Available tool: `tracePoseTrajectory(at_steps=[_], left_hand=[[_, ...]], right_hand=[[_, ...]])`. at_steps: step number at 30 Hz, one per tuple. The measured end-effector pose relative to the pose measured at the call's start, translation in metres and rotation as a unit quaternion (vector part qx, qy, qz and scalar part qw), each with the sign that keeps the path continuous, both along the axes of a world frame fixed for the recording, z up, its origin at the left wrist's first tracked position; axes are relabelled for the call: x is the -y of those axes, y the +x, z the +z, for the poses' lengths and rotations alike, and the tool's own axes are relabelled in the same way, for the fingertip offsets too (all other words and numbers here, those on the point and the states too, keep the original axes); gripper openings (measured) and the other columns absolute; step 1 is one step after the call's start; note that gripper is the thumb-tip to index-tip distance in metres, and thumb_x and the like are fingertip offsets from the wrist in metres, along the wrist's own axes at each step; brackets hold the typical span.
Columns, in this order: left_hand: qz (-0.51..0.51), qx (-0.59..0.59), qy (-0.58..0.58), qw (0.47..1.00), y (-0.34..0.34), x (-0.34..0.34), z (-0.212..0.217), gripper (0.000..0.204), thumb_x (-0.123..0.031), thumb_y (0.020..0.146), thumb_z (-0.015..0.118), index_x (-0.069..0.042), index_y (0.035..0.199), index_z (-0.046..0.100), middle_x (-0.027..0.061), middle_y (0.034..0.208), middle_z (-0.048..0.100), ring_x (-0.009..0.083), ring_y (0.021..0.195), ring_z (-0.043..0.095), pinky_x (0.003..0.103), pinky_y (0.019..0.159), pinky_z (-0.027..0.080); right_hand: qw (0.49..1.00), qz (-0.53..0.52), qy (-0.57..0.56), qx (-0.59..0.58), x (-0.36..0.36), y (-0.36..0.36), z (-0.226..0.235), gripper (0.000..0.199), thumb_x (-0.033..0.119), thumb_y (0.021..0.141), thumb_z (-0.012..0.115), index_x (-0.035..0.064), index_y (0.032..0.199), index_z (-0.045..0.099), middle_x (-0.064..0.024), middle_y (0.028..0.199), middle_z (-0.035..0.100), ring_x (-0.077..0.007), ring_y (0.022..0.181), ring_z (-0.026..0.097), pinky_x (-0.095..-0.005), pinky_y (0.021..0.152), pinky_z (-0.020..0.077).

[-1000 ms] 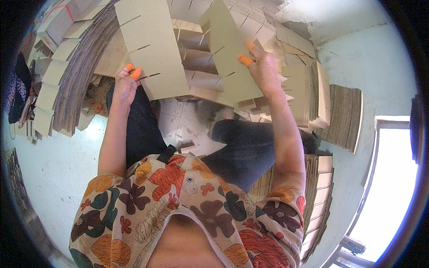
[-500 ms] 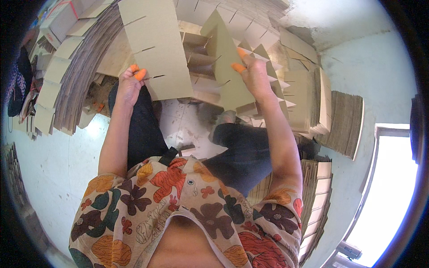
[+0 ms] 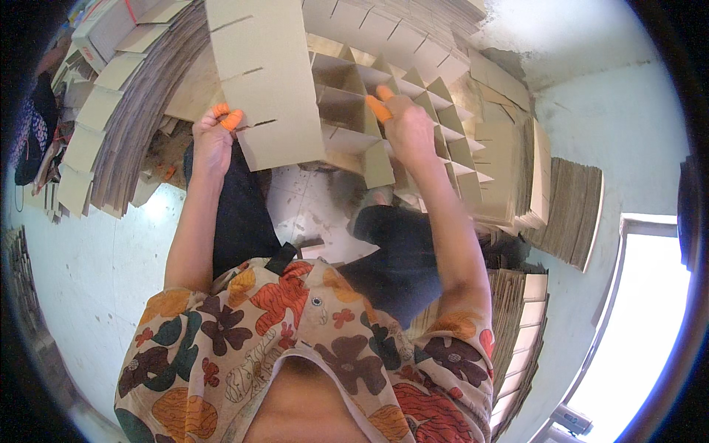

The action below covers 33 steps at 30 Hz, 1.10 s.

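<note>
Beside tan cardboard lattice (image 3: pixel 447 118), with right hand (image 3: pixel 408 129) closure unclear, pinching slotted tan cardboard sheet (image 3: pixel 273 92) in left hand (image 3: pixel 213 140), perhaps risking creases through one-edge support.

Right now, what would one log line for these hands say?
left hand: pinches slotted cardboard sheet by its edge | right hand: at cardboard grid, grip unclear | nearby: stacked cardboard, left side

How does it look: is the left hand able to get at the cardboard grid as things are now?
Probably not directly: the left hand is holding a slotted cardboard sheet, which lies between it and the cardboard grid.
</note>
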State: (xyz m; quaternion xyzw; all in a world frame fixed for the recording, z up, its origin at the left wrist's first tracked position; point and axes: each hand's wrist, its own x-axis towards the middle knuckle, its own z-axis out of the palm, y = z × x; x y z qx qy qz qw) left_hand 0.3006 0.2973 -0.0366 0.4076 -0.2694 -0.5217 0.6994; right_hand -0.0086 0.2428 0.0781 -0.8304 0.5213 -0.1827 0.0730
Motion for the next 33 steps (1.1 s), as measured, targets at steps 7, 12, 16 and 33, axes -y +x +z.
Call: tracePoseTrajectory(at_steps=[7, 12, 16, 33], left_hand=[[-0.035, -0.042, -0.041, 0.998, -0.059, 0.003, 0.063, 0.016, -0.002, 0.08, 0.066, -0.001, 0.096, 0.061, 0.006, 0.086, 0.063, 0.0132, 0.073, 0.061, 0.028, 0.066, 0.051], [-0.021, 0.226, -0.043, 0.973, -0.063, 0.011, 0.068, 0.025, -0.008, 0.08, 0.068, 0.001, 0.102, 0.062, 0.0068, 0.087, 0.065, 0.0166, 0.074, 0.062, 0.029, 0.065, 0.051], [-0.025, 0.595, -0.175, 0.784, -0.067, 0.013, 0.052, 0.028, -0.012, 0.076, 0.07, -0.002, 0.101, 0.063, 0.0122, 0.088, 0.066, 0.0255, 0.079, 0.062, 0.034, 0.071, 0.049], [-0.041, 0.666, -0.207, 0.715, -0.086, 0.024, 0.03, 0.002, -0.003, 0.073, 0.06, -0.005, 0.074, 0.06, 0.0127, 0.068, 0.059, 0.0298, 0.073, 0.055, 0.04, 0.064, 0.043]], right_hand=[[0.93, 0.055, 0.05, 0.359, -0.058, 0.033, -0.005, 0.073, 0.009, 0.074, 0.075, 0.0044, 0.137, 0.039, -0.0141, 0.092, 0.068, -0.0107, 0.068, 0.058, -0.0274, 0.064, 0.0515], [0.973, -0.089, -0.018, 0.212, -0.069, 0.003, 0.046, 0.062, 0.004, 0.078, 0.068, 0.0072, 0.135, 0.044, -0.0159, 0.084, 0.067, -0.0133, 0.065, 0.059, -0.0282, 0.062, 0.049], [0.98, -0.028, -0.034, 0.193, -0.064, -0.008, 0.052, 0.058, 0.002, 0.078, 0.065, 0.0049, 0.133, 0.045, -0.0198, 0.075, 0.063, -0.0191, 0.06, 0.059, -0.0303, 0.06, 0.0486], [0.982, -0.002, 0.053, 0.181, -0.033, 0.012, 0.035, 0.057, 0.001, 0.071, 0.069, -0.0038, 0.125, 0.05, -0.0246, 0.084, 0.062, -0.0218, 0.073, 0.063, -0.0311, 0.069, 0.0492]])
